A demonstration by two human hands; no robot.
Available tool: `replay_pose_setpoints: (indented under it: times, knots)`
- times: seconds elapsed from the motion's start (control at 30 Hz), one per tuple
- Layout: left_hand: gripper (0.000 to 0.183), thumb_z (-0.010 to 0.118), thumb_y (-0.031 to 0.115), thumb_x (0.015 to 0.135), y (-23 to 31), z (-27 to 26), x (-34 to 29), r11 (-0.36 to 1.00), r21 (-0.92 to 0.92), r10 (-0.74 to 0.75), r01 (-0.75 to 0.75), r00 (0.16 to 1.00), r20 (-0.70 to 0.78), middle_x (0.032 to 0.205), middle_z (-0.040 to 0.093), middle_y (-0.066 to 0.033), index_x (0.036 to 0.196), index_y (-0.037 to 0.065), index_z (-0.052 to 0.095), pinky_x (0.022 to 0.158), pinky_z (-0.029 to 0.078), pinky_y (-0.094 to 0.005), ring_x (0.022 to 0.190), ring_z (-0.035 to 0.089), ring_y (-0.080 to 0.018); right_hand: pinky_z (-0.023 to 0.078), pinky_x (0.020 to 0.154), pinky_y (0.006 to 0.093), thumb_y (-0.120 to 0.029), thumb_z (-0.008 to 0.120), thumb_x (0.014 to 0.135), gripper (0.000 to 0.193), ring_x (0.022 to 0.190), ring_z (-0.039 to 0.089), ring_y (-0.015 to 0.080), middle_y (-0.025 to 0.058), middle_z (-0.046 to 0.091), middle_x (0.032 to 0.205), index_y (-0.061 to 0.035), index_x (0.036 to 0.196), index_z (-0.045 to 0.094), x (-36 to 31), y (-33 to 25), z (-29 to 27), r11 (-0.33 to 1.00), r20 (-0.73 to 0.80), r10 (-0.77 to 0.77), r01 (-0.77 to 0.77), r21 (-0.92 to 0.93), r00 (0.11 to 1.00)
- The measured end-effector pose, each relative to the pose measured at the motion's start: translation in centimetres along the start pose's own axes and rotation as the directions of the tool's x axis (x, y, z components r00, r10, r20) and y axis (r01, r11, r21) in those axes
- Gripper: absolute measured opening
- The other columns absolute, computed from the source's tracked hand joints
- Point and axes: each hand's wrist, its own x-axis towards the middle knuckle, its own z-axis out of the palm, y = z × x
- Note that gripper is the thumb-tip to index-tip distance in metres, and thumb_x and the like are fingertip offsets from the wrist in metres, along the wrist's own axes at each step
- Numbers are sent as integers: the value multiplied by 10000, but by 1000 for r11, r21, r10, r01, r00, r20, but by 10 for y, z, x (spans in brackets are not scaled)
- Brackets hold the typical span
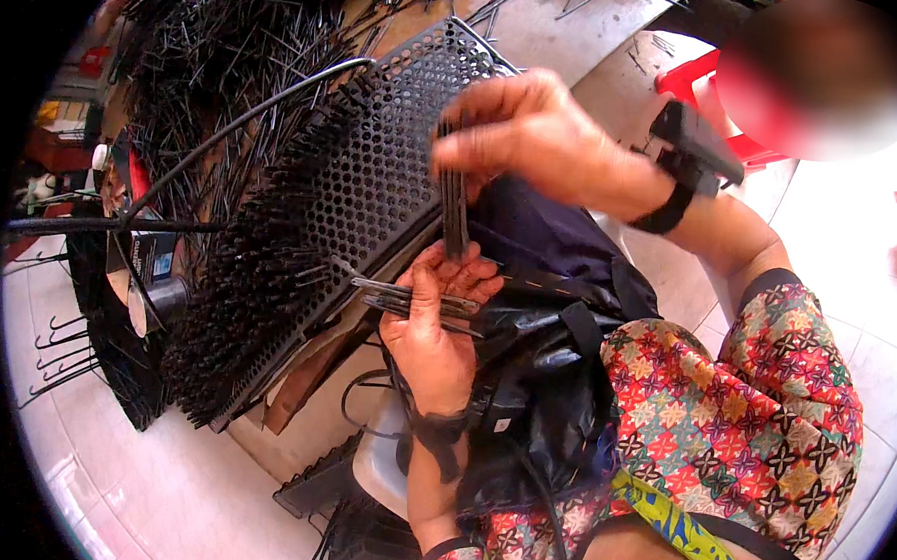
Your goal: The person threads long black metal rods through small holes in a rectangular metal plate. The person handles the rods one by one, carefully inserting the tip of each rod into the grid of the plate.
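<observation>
My left hand (431, 329) is closed round a few thin grey-black sticks (398, 296), the thumb pressed across them and their ends poking out on both sides. Above it, my right hand (535, 139) pinches an upright bundle of similar dark sticks (453, 215); its lower ends come down to the left fingertips. Just left of both hands lies a tilted metal plate (373, 167) full of round holes. Dark sticks (258, 282) stand packed in the holes along its left and lower part, while the holes nearer my right hand are bare. Motion slightly blurs the right fingers.
A large heap of loose black sticks (217, 80) covers the table beyond the plate. A bent metal rod (245, 121) arches over the heap. Black sheeting (534, 384) lies across my lap. A red plastic stool (687, 80) and another person (823, 81) are at the far right.
</observation>
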Motion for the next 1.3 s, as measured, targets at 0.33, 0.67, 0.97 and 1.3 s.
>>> replay_pose_setpoints:
  times: [0.33,0.67,0.97,1.3]
  knots:
    - [305,460,229,850,-5,-7,0,995,-44,-87,87,996,11,881,559,-164,1003,-35,461,658,495,-367,739,572,-242,496,456,271,-4,653,665,117,541,586,162,92,607,680,25,766,602,96,2,-48,914,-286,-385,406,16,878]
    - [310,452,235,850,-7,-9,0,992,-26,-125,125,992,10,890,554,-154,1031,-17,449,647,497,-366,756,565,-237,488,471,250,4,657,659,119,548,574,128,59,602,664,5,765,604,108,2,-49,854,-213,-503,520,28,838]
    - [294,464,216,847,-6,-10,0,990,-40,-138,138,990,2,889,552,-167,1010,-29,454,660,500,-360,756,571,-241,498,485,240,-4,666,656,139,569,579,123,64,613,699,14,784,616,109,-1,-48,828,-204,-549,561,5,811]
    - [280,455,216,851,-7,-12,2,987,-43,-153,154,988,18,883,558,-164,1004,-19,460,668,502,-355,754,578,-230,494,479,225,-22,668,666,128,552,573,109,63,611,694,7,779,616,114,7,-56,805,-172,-584,593,7,794]
